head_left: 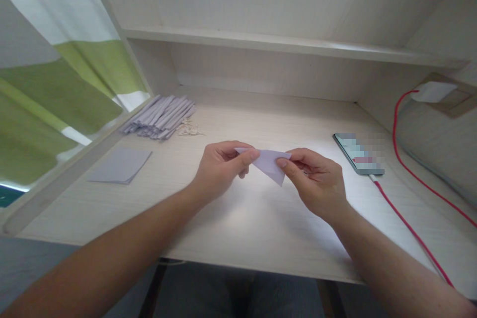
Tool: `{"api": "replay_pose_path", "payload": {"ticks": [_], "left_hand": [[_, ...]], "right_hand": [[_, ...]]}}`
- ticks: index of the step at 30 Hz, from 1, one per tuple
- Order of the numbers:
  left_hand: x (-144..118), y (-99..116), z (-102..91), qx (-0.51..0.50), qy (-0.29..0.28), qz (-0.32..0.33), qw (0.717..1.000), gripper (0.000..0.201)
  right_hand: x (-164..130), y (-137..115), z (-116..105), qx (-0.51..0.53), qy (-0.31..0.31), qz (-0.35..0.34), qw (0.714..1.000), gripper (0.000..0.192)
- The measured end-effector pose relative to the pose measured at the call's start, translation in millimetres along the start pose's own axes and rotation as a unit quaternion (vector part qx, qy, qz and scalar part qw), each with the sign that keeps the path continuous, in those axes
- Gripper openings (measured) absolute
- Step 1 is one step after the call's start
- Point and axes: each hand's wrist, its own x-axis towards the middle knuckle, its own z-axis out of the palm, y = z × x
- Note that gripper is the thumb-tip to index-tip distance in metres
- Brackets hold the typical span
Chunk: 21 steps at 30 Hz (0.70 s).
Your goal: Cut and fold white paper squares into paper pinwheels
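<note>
One paper (270, 163) above desk (238, 231), green-white curtain (95, 67) beside.

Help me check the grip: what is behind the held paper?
Beyond the edges of the paper, the desk shows. The left hand and right hand pinch it at opposite ends. Any fingers or desk directly behind it are covered.

Two bare hands (219, 168) (319, 185) hold one pale-lilac paper piece (270, 163). Left of the fingers (244, 160) lie one grey-lilac paper stack (119, 165), one pile of uncountable lilac paper rolls (162, 117) and one heap of cream slivers (189, 128); to the right, one dark-edged phone (348, 149), two red cable stretches (407, 224).
</note>
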Motion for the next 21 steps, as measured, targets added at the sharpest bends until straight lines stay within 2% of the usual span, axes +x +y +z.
{"api": "replay_pose_path", "payload": {"ticks": [5, 16, 21], "left_hand": [[-0.7, 0.0, -1.3, 0.013, -0.016, 0.026, 0.999, 0.031], [-0.2, 3.0, -0.7, 0.001, -0.037, 0.001, 0.999, 0.041], [-1.4, -3.5, 1.4, 0.035, -0.072, -0.023, 0.997, 0.045]], "right_hand": [[1.2, -1.1, 1.3, -0.016, 0.022, -0.01, 1.0, 0.013], [1.0, -0.3, 1.8, 0.021, 0.032, 0.014, 0.999, 0.015], [2.2, -2.1, 0.9, 0.05, 0.023, 0.049, 0.997, 0.023]]}}
